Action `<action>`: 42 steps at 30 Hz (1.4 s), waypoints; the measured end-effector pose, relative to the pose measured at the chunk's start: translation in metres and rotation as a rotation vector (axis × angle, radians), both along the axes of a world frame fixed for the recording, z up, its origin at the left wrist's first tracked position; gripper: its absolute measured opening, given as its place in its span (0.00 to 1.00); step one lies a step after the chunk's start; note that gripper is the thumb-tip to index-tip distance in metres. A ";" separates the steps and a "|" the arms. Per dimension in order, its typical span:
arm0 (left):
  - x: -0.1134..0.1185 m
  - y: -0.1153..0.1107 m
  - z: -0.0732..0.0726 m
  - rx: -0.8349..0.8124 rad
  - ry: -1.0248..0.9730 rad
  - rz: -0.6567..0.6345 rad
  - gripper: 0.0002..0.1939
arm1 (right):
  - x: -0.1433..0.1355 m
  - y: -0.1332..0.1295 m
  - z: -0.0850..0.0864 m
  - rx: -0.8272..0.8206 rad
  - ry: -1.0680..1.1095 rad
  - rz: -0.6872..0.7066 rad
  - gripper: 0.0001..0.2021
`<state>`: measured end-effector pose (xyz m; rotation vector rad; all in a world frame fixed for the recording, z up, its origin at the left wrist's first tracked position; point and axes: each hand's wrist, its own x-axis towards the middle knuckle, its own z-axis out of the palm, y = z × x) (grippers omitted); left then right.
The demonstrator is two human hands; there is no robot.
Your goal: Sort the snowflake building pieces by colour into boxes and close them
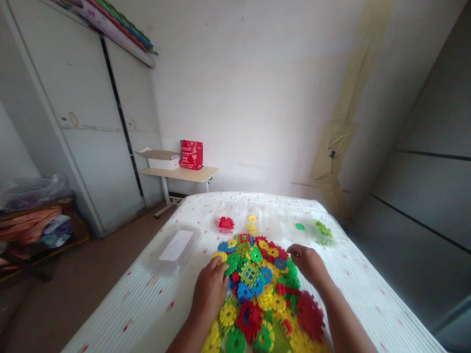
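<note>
A large pile of plastic gear pieces [267, 275] in red, yellow, green and blue covers the middle of the table. My left hand [212, 283] is at the pile's left edge, fingers bent by a yellow gear [221, 256]; whether they grip it is unclear. My right hand [306, 260] hovers at the upper right of the pile, its fingers curled together near red pieces, and anything inside them is hidden. Behind the pile, clear containers hold red pieces [226, 223], yellow gears [252, 226], one green gear [300, 226] and light green pieces [323, 231].
A clear plastic box [154, 260] with a white paper [177, 246] lies at the left on the spotted tablecloth [136, 311]. Farther back, a small table [184, 173] bears a red bag [191, 155] and a white box [163, 163]. Wardrobes stand at both sides.
</note>
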<state>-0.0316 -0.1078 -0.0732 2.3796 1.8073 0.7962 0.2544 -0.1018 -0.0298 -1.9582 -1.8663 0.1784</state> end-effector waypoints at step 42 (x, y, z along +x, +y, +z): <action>-0.006 -0.001 -0.003 0.226 -0.125 -0.010 0.13 | 0.017 0.006 -0.016 -0.026 0.237 -0.065 0.05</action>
